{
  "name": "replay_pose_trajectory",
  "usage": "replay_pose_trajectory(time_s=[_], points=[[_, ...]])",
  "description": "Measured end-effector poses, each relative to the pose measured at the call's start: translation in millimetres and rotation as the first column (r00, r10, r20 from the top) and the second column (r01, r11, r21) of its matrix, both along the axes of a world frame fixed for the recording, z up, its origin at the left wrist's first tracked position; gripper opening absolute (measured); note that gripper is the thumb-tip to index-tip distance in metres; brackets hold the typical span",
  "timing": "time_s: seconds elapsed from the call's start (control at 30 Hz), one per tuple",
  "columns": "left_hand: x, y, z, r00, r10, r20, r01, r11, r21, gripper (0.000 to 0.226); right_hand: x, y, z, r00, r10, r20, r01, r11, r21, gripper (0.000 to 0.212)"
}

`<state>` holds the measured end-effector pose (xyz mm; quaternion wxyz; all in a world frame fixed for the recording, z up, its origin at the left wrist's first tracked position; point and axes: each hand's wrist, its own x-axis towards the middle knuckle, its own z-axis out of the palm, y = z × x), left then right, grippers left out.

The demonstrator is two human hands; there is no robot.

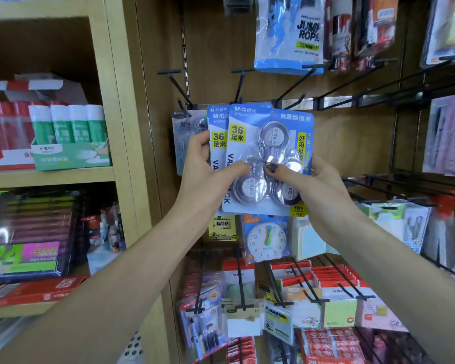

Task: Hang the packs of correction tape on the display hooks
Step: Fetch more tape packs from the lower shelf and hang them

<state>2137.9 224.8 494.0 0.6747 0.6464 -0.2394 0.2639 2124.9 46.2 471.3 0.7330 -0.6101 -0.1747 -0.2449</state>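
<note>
Packs: flat blue packs of correction tape (269, 158), shiny clear plastic bumps over round tape wheels, held up in front of the wood wall.
Left hand: left hand (208, 174) grips the packs' left side, thumb pressed on the front, fingers curled behind.
Right hand: right hand (318, 185) pinches the right side, thumb on the plastic.
Hooks: thin black display hooks (241, 85) stick out just above the packs.
Shelf: green glue sticks (69, 124) stand far left.

Wood-look display wall (352, 143) w/ black hooks (241, 85); packs of correction tape (268, 158) at centre hooks, jump rope pack (289, 35) above, clock toy (267, 239) below. Left: wooden shelf (63, 174) carries box of glue sticks (69, 137).
</note>
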Motion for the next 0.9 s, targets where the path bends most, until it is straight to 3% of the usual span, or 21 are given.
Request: replay_pose_trajectory(time_s=[0.23, 0.43, 0.9], points=[[8, 7, 7, 0.999, 0.032, 0.040, -0.038, 0.983, 0.181, 0.059, 11, 3, 4, 1.000, 0.025, 0.017, -0.024, 0.999, -0.041, 0.041], [14, 12, 5, 0.999, 0.008, 0.042, -0.012, 0.996, 0.090, 0.066, 16, 0, 7, 1.000, 0.012, -0.012, -0.014, 0.977, -0.214, 0.044], [35, 6, 22, 0.998, 0.055, 0.015, -0.056, 0.997, 0.056, 0.050, 38, 6, 31, 0.997, -0.063, 0.045, 0.072, 0.972, -0.225, 0.039]])
